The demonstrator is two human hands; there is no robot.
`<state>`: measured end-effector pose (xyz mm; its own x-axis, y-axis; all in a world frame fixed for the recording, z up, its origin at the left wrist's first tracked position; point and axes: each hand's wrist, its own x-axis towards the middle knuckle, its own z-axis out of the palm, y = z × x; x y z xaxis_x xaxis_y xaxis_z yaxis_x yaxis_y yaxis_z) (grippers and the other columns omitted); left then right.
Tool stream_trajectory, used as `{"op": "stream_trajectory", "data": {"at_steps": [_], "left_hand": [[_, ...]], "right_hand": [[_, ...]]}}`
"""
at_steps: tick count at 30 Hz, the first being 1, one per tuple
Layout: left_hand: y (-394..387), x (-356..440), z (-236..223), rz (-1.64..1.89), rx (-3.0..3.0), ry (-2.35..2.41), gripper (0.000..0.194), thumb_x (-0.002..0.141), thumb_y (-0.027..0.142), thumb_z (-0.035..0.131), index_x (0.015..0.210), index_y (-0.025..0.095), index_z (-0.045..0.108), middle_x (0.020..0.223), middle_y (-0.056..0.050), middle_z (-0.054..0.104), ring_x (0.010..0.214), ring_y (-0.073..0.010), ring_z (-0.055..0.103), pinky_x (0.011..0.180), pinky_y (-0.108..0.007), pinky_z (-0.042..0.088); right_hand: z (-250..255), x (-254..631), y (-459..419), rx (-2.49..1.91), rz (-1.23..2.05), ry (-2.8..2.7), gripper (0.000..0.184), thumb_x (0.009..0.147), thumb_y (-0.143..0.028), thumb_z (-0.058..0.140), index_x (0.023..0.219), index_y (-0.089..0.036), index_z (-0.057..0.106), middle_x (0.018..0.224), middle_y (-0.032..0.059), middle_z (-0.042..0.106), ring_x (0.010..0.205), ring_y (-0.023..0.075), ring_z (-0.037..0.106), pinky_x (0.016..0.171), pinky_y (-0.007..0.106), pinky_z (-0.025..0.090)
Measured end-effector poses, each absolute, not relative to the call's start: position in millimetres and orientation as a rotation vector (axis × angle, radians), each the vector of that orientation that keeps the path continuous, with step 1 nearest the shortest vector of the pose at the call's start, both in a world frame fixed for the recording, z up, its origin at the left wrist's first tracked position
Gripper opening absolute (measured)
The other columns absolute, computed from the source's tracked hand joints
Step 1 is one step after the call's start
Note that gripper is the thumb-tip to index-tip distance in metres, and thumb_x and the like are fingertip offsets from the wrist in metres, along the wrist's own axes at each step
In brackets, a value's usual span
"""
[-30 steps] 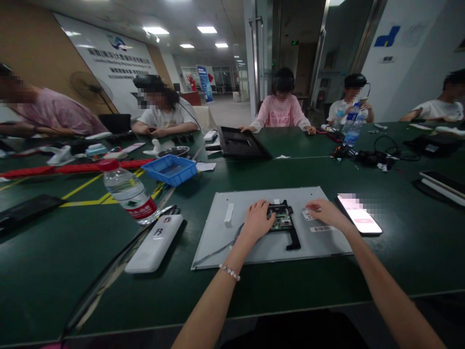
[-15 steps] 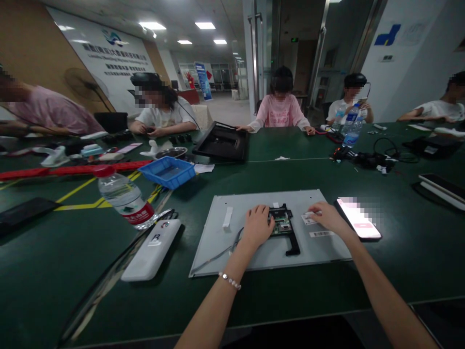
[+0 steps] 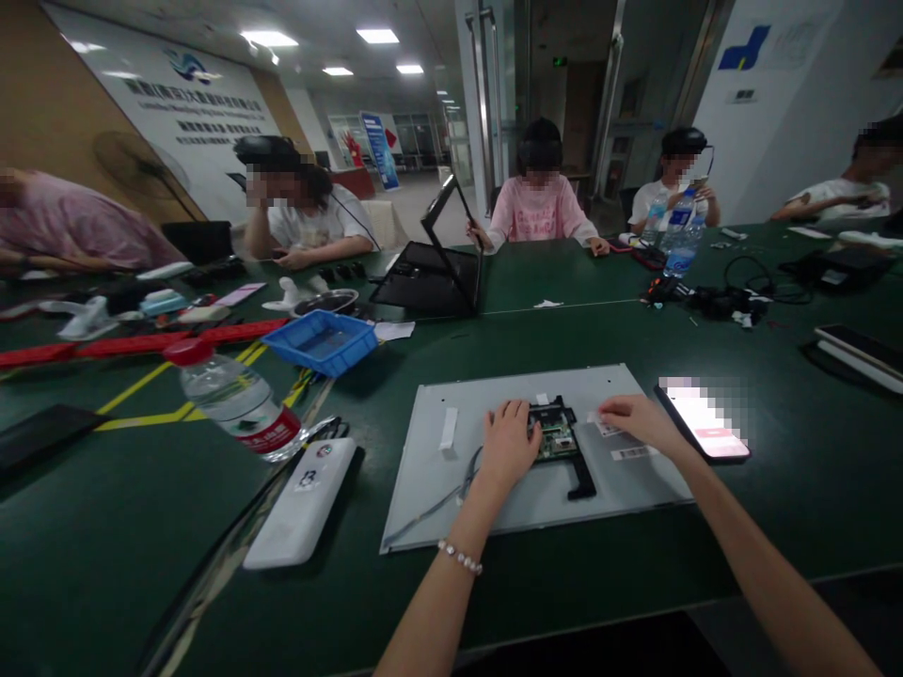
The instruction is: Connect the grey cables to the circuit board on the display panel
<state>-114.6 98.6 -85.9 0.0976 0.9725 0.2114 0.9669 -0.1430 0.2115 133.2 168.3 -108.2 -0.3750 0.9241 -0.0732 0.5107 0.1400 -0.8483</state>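
A flat grey metal-backed display panel [image 3: 416, 489] lies on the table in front of me. On its middle sits a green circuit board [image 3: 562, 444] with a black bracket [image 3: 582, 478]. My left hand [image 3: 509, 442] rests over the board's left side, its fingers laid forward and the thumb apart. My right hand [image 3: 639, 420] pinches the edge of a white label [image 3: 608, 427] on the panel's right part; the fingertips partly cover it. Below that label is a barcode sticker [image 3: 633, 453]. A grey cable [image 3: 430, 509] runs from under my left hand toward the panel's lower left corner.
Right of the panel lies a lit phone [image 3: 707, 431]. To the left are a white power bank [image 3: 303, 503], a water bottle [image 3: 240, 400] and a blue tray [image 3: 321, 343]. Across the table, a person in pink [image 3: 540, 209] holds up a black frame [image 3: 451, 230]. Other people sit around.
The person across has raised the black frame from its flat backing. My hands stay in nearly the same places on the panel; the whole view has shifted slightly.
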Motion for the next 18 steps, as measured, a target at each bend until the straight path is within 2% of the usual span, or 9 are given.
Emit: {"op": "stream_trajectory", "data": {"at_steps": [5, 7, 11, 18], "left_hand": [[97, -117, -79, 0.565, 2.390, 2.002, 0.038, 0.089, 0.019, 0.035, 0.127, 0.019, 0.043, 0.136, -0.008, 0.044, 0.131, -0.0256, 0.028, 0.109, -0.051, 0.018], [95, -115, -74, 0.587, 2.439, 1.909, 0.039, 0.087, 0.014, 0.035, 0.125, 0.019, 0.044, 0.136, -0.008, 0.044, 0.132, -0.0236, 0.028, 0.110, -0.048, 0.017], [88, -105, -66, 0.526, 2.595, 1.557, 0.039, 0.088, 0.015, 0.036, 0.125, 0.023, 0.045, 0.133, -0.005, 0.046, 0.131, -0.0197, 0.030, 0.112, -0.043, 0.017], [82, -97, -69, 0.417, 2.700, 1.377, 0.034, 0.090, 0.020, 0.040, 0.121, 0.027, 0.051, 0.125, -0.005, 0.049, 0.128, -0.0217, 0.033, 0.111, -0.046, 0.018]], "right_hand": [[-106, 118, 159, -1.303, 1.347, -1.993, 0.026, 0.079, -0.032, 0.056, 0.095, -0.016, 0.069, 0.078, 0.0040, 0.069, 0.068, 0.0145, 0.061, 0.064, 0.028, 0.048], [-106, 113, 157, -1.283, 1.375, -2.014, 0.025, 0.079, -0.033, 0.056, 0.093, -0.016, 0.068, 0.076, 0.0035, 0.069, 0.068, 0.0142, 0.061, 0.066, 0.028, 0.048], [-109, 108, 156, -1.227, 1.379, -1.997, 0.023, 0.076, -0.033, 0.059, 0.087, -0.015, 0.067, 0.079, 0.0037, 0.068, 0.069, 0.0140, 0.061, 0.069, 0.029, 0.049], [-112, 102, 151, -1.163, 1.281, -2.012, 0.019, 0.075, -0.030, 0.058, 0.085, -0.015, 0.068, 0.081, 0.0050, 0.070, 0.073, 0.0164, 0.063, 0.070, 0.029, 0.050]]}}
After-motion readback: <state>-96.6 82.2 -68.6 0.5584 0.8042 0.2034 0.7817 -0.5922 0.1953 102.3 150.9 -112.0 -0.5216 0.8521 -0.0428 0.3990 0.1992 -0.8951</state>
